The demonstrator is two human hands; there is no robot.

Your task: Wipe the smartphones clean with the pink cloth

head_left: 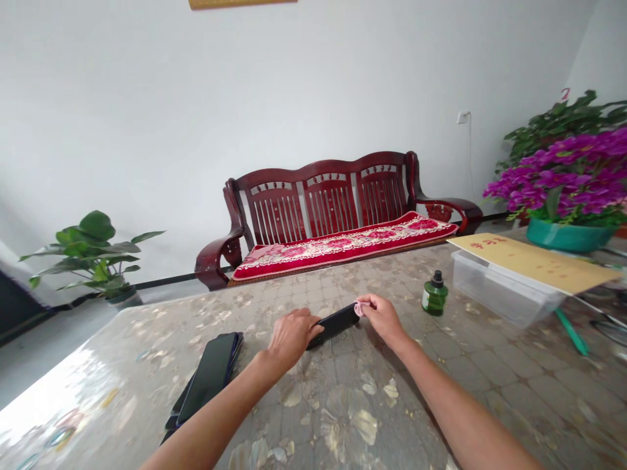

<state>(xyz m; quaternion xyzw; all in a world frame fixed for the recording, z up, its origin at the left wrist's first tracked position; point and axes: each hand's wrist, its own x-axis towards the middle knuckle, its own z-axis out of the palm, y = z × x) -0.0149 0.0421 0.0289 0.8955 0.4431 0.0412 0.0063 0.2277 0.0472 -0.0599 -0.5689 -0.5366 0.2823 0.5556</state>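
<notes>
My left hand (290, 335) grips the near end of a black phone (336, 322) that lies tilted on the table (343, 405). My right hand (381, 316) is closed in a pinch on a small pink pad or cloth (361, 306), pressed against the phone's far end. Both forearms reach in from the bottom of the view. To the left, a stack of dark phones (208, 378) lies flat on the table, untouched. A small green bottle with a black cap (434, 294) stands upright just right of my right hand.
A clear plastic box (499, 294) under a tan cardboard sheet (533, 261) sits at right, with purple flowers in a teal pot (568, 189) behind. A red wooden bench (337, 215) stands against the wall beyond the table. A green potted plant (93, 254) is on the floor at left.
</notes>
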